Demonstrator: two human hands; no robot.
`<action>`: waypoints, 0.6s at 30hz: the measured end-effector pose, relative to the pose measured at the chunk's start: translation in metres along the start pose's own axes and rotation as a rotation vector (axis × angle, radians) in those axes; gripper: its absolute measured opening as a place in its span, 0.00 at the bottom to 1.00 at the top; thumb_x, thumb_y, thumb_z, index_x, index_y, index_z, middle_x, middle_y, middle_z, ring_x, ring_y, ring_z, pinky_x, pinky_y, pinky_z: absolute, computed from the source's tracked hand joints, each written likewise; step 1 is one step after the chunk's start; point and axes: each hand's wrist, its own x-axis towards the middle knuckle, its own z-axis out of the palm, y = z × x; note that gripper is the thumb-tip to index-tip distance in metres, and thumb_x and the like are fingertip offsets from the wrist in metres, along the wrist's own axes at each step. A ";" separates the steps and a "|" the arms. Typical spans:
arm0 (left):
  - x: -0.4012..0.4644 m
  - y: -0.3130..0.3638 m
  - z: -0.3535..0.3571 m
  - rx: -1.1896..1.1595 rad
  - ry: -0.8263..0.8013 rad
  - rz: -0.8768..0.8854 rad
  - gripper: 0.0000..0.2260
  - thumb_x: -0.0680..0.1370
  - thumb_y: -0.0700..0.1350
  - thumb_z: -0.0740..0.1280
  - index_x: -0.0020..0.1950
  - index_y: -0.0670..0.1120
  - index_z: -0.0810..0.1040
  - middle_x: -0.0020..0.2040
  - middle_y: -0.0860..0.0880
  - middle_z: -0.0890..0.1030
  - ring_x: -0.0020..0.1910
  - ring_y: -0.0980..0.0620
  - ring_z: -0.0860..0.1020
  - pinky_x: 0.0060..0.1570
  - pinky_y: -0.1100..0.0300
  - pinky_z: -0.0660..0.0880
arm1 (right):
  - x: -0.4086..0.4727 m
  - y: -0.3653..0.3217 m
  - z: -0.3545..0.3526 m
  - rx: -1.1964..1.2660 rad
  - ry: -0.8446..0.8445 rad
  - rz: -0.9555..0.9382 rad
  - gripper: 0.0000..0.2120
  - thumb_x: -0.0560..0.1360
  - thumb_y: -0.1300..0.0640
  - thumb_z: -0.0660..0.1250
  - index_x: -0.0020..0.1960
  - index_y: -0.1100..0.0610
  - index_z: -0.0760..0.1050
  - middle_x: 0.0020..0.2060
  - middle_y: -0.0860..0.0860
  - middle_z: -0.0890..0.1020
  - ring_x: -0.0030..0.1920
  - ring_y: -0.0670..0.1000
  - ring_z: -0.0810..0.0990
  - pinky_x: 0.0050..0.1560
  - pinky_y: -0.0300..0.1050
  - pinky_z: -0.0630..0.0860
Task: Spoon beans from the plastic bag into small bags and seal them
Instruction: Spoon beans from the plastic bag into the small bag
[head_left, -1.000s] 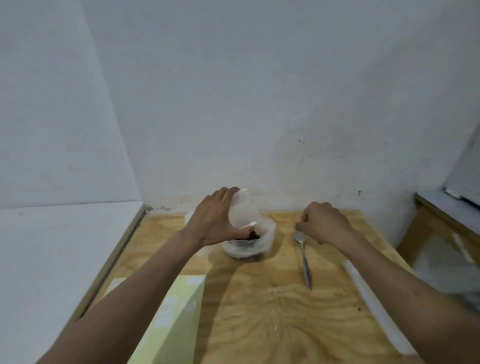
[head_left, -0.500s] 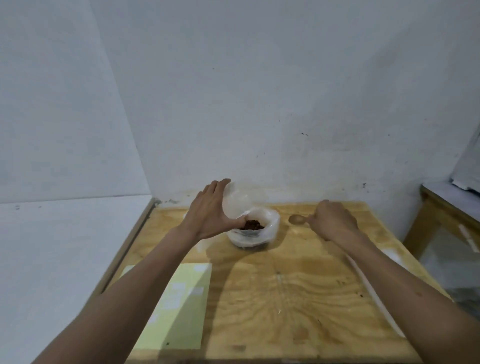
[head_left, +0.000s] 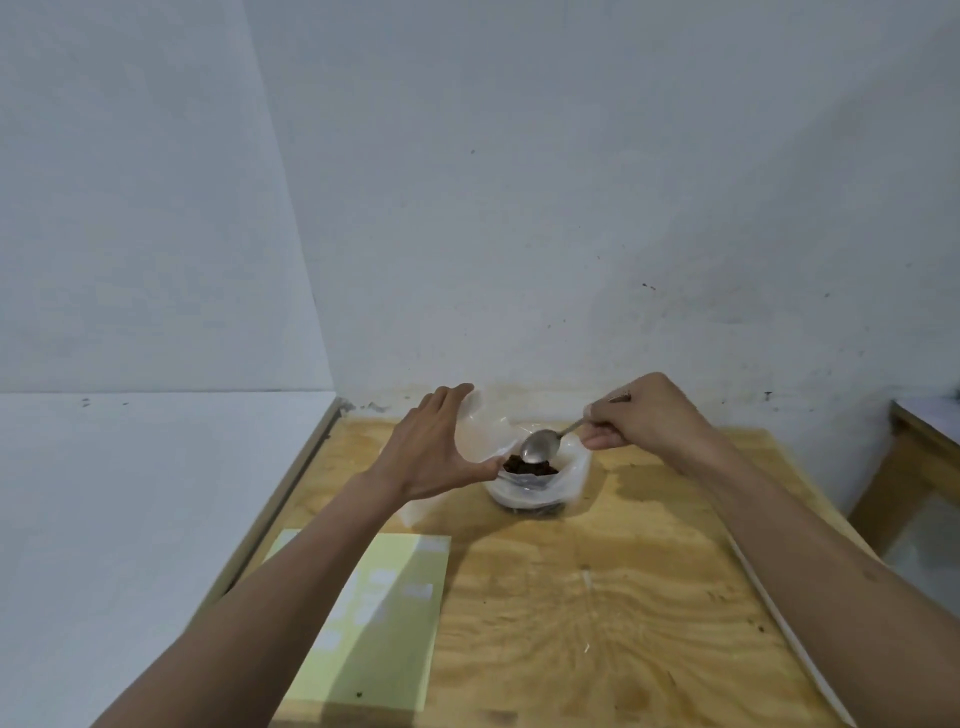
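Two hands at far end of light plywood table (head_left: 597, 597), near white wall. Left hand (head_left: 434, 447) spread wide, thumb + fingers gripping rim of clear plastic bag (head_left: 540, 491) w/ dark brown beans (head_left: 530, 467) inside, holding its mouth open. Right hand (head_left: 649, 415) curled round handle of metal spoon (head_left: 540, 447); bowl sits just over beans, betw. both hands. Pale yellow-green sheet (head_left: 384, 618) lies near-left, well apart from bag. Bare wood in front of bag + to its right; table edge close beside left forearm.

right hand (head_left: 644, 415) lifted spoon (head_left: 540, 446) off table | bowl now over beans (head_left: 530, 467) in bag
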 end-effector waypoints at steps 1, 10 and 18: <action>-0.001 -0.001 0.000 0.002 0.001 0.013 0.44 0.70 0.65 0.73 0.78 0.46 0.62 0.69 0.50 0.72 0.65 0.49 0.72 0.63 0.54 0.71 | 0.000 0.001 0.004 -0.027 0.042 -0.053 0.07 0.77 0.61 0.72 0.45 0.65 0.85 0.35 0.56 0.88 0.37 0.52 0.88 0.54 0.48 0.84; 0.000 -0.013 0.000 -0.011 -0.022 0.019 0.43 0.70 0.62 0.74 0.77 0.45 0.62 0.66 0.50 0.70 0.62 0.51 0.71 0.57 0.61 0.68 | 0.012 0.022 0.037 -0.221 0.247 -0.242 0.11 0.81 0.58 0.67 0.43 0.61 0.83 0.32 0.52 0.85 0.34 0.48 0.86 0.47 0.52 0.85; -0.004 -0.012 0.014 -0.014 -0.130 -0.011 0.45 0.69 0.62 0.74 0.79 0.46 0.58 0.61 0.51 0.68 0.58 0.49 0.71 0.55 0.58 0.70 | 0.023 0.050 0.058 0.149 0.243 0.152 0.10 0.79 0.64 0.67 0.40 0.66 0.81 0.31 0.58 0.86 0.33 0.56 0.87 0.49 0.55 0.85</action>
